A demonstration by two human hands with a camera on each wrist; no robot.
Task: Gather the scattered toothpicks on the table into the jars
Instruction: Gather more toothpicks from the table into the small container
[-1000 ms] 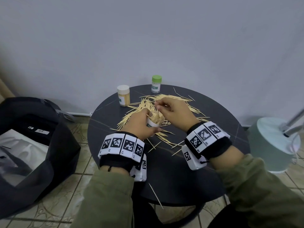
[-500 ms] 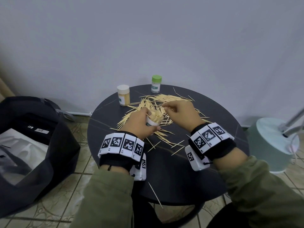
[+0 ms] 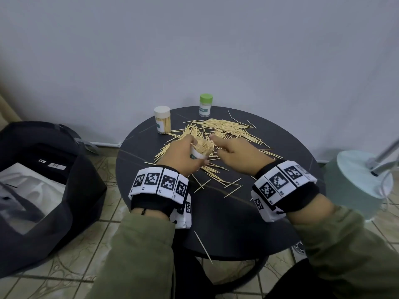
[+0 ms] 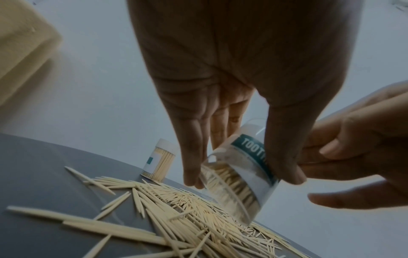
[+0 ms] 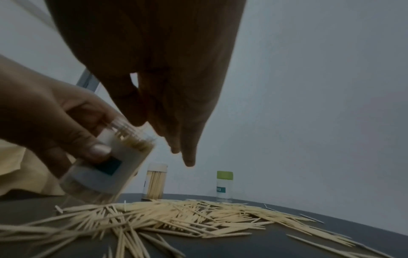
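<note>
My left hand [image 3: 183,155] grips an open clear jar [image 3: 199,151] with a white and teal label, tilted and packed with toothpicks, just above the pile. The left wrist view shows the thumb and fingers wrapped round this jar [image 4: 243,171]. My right hand [image 3: 233,149] is close on the jar's right, its fingers [image 5: 186,157] pointing down at the scattered toothpicks [image 3: 228,128] with nothing visibly between them. Its thumb is near the jar's mouth [image 5: 132,139]. The toothpicks [image 5: 176,218] lie in a heap across the round dark table [image 3: 216,212].
A white-lidded jar [image 3: 162,119] full of toothpicks and a green-lidded jar [image 3: 205,105] stand at the table's far edge by the wall. A black bag [image 3: 43,180] sits on the floor at the left and a pale green lamp base [image 3: 356,182] at the right. One toothpick [image 3: 203,247] overhangs the near edge.
My right hand has come off the jar's mouth and sunk lower beside it, with the wrist drawing back to the right. The left hand still holds the jar in about the same place.
</note>
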